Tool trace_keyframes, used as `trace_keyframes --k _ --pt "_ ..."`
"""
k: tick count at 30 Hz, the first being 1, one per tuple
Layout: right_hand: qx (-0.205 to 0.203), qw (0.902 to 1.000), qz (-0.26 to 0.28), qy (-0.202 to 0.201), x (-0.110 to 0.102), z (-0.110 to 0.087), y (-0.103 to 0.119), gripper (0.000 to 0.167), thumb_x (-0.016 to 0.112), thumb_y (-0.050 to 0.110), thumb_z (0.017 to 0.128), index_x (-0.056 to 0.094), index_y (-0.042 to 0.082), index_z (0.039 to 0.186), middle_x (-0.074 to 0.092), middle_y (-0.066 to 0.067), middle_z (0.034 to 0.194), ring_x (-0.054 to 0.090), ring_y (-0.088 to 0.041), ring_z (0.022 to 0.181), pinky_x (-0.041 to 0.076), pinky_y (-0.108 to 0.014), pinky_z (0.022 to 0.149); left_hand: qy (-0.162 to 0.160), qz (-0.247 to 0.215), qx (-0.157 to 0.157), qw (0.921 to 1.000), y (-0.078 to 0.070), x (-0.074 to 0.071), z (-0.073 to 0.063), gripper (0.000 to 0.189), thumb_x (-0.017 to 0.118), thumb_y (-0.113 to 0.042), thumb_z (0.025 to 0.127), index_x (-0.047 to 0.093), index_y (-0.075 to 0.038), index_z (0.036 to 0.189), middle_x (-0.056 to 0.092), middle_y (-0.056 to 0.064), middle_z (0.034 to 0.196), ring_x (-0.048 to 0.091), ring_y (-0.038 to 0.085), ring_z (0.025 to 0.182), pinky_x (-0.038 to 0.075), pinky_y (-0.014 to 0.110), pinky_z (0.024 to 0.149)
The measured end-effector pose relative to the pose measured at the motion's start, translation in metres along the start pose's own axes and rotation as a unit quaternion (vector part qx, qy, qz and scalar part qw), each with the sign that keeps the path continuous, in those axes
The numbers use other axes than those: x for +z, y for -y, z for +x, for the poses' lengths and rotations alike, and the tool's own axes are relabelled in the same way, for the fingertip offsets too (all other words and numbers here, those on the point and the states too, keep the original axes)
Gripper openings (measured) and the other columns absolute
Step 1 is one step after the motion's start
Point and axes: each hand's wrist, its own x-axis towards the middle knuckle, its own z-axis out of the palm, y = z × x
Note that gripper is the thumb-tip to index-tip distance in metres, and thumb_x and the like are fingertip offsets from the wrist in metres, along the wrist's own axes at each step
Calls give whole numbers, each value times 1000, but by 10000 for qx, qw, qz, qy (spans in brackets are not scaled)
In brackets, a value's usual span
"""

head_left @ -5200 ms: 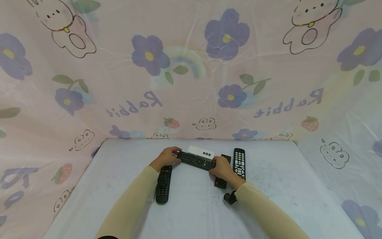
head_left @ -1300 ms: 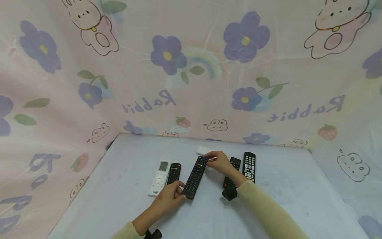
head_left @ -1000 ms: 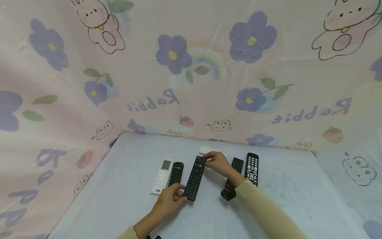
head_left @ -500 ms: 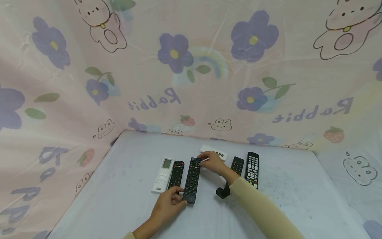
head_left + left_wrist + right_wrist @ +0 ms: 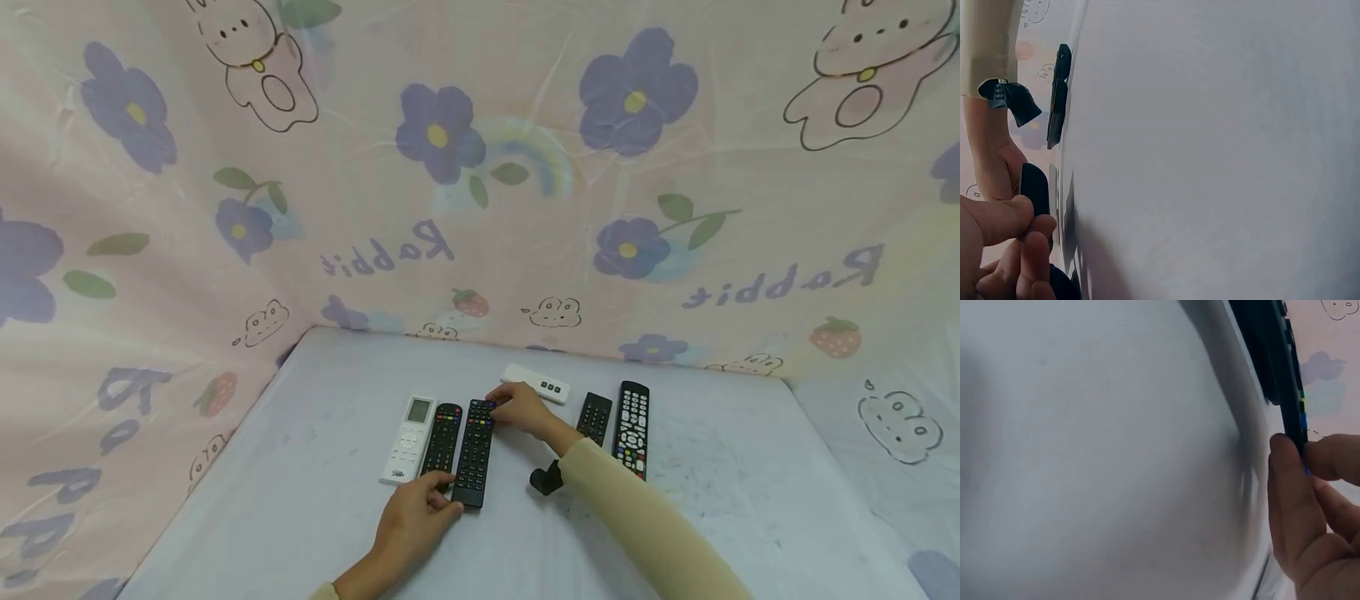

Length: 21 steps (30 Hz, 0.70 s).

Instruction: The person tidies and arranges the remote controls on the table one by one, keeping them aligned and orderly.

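Note:
In the head view a long black remote control [image 5: 473,454] with rows of small buttons spans both hands. My left hand [image 5: 414,517] pinches its near end between thumb and fingers; the left wrist view shows that end [image 5: 1036,190] gripped clear of the tabletop. At the far end, my right hand [image 5: 522,408] pinches the top corner, and in the right wrist view the remote's edge [image 5: 1291,381] stands above the white surface with a shadow below. Just left of it lies a second black remote [image 5: 442,437], its near end partly hidden by the left hand, beside a white remote with a small screen [image 5: 409,440].
Behind the right hand lies a white remote with several dark buttons [image 5: 536,383]. Further right are a small black remote [image 5: 594,417], partly covered by the right arm, and a black remote with white buttons [image 5: 633,425]. A patterned curtain [image 5: 510,250] rises behind the white table [image 5: 712,517].
The held remote has turned from crosswise to nearly lengthwise and moved left, towards the other black remote. Both hands keep hold of it. The white remote behind has come into fuller view.

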Motion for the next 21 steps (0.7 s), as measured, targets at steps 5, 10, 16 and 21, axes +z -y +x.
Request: trace_keyframes --k 5,10,16,21 --pt "70 10000 -18 54 6 3 1 30 68 3 80 68 3 110 65 -11 101 61 -18 86 56 -28 72 -15 -48 36 10000 3 0 1 37 77 -19 78 66 -7 112 68 -13 67 57 -5 58 44 18 53" --pt "46 9997 -222 28 9 5 3 29 69 3 80 69 3 109 64 -10 101 59 -18 90 54 -28 74 -96 17 39 9999 2 1 1 36 77 -19 78 66 -8 110 67 -14 66 56 -6 56 43 18 52" --pt "95 9996 -262 24 11 6 3 29 68 2 81 68 4 109 63 -8 97 57 -17 87 53 -28 72 -118 42 8 9999 3 1 2 36 77 -20 78 67 -9 111 67 -14 66 56 -5 56 43 18 51" --pt "212 9997 16 118 11 6 4 30 67 0 81 67 2 112 62 -10 97 61 -16 80 56 -27 67 -67 -6 -26 10000 5 1 4 38 78 -19 78 66 -9 112 67 -14 66 57 -4 55 44 18 51"
